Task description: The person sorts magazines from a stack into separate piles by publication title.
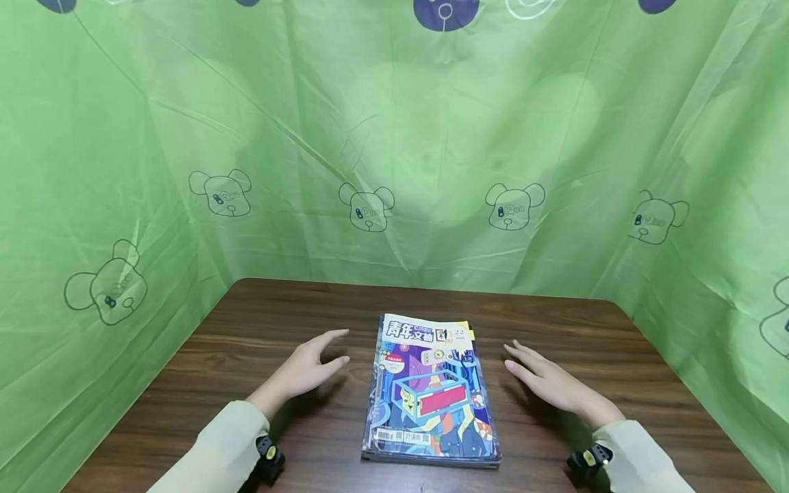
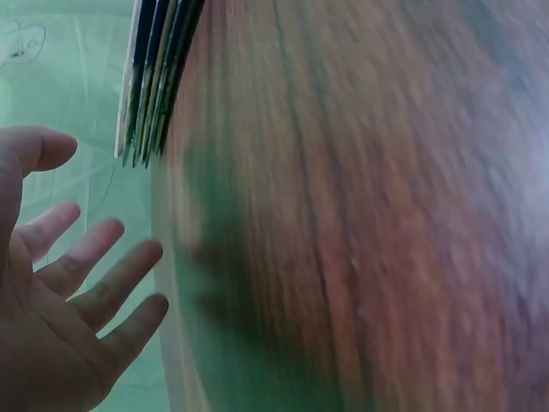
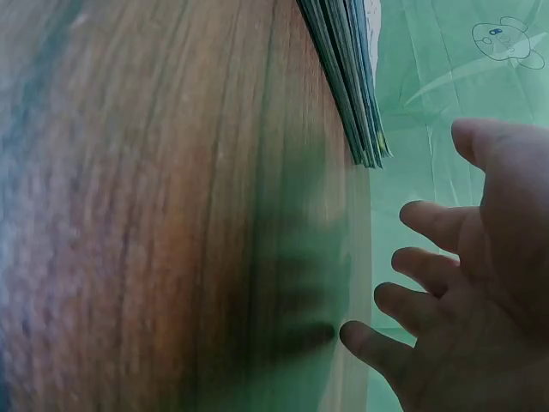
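Note:
A stack of several magazines (image 1: pixel 431 390) lies on the brown wooden table, its colourful top cover facing up with the white title band at the far end. To its left hovers my left hand (image 1: pixel 305 370), fingers spread and apart from the stack. My right hand (image 1: pixel 548 383) is on the other side, fingers extended, also not touching it. In the left wrist view the layered edges of the magazines (image 2: pixel 154 81) show beyond the thumb. The right wrist view shows the opposite edges of the magazines (image 3: pixel 345 81). Nothing is in either hand.
The wooden table (image 1: pixel 296 301) has rounded far corners. A green curtain (image 1: pixel 431 137) printed with cartoon bear heads hangs behind it and along both sides. Each wrist wears a small black camera, seen as the left device (image 1: pixel 268 457) and the right device (image 1: pixel 590 460).

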Demonstrator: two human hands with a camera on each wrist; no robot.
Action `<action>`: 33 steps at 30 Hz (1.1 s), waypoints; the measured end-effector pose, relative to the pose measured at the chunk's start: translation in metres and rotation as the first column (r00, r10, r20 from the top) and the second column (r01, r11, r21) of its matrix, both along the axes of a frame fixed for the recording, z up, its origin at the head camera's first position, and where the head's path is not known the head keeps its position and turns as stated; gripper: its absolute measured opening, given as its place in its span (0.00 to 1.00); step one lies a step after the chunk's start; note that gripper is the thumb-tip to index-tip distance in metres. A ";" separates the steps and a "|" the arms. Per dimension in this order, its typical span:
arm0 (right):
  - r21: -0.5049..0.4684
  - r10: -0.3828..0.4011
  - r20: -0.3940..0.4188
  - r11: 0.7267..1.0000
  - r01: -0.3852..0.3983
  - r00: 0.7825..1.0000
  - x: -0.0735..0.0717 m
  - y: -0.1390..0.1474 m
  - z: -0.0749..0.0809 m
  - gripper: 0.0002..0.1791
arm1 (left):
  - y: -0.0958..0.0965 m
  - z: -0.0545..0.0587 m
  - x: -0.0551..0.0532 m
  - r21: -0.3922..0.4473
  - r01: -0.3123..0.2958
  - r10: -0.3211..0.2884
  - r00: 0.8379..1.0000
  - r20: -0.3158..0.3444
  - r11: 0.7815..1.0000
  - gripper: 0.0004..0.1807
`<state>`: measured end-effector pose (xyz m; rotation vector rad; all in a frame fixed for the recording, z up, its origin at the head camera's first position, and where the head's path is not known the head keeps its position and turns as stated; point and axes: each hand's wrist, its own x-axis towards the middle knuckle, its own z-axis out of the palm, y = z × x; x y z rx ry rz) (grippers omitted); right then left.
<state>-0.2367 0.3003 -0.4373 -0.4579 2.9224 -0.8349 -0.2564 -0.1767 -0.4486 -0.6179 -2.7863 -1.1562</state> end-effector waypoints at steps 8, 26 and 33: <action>-0.039 0.026 0.008 0.999 -0.025 1.000 0.000 -0.002 0.000 0.33 | 0.012 0.003 0.001 0.120 0.018 -0.028 0.996 0.079 0.993 0.21; -0.252 0.077 0.196 0.967 -0.025 0.977 0.003 -0.016 0.004 0.31 | 0.039 0.003 0.005 0.361 0.025 -0.155 0.929 0.336 0.932 0.25; -0.380 0.157 0.250 0.923 -0.053 0.955 0.000 -0.024 0.001 0.32 | 0.044 0.007 0.008 0.428 0.013 -0.192 0.906 0.378 0.903 0.27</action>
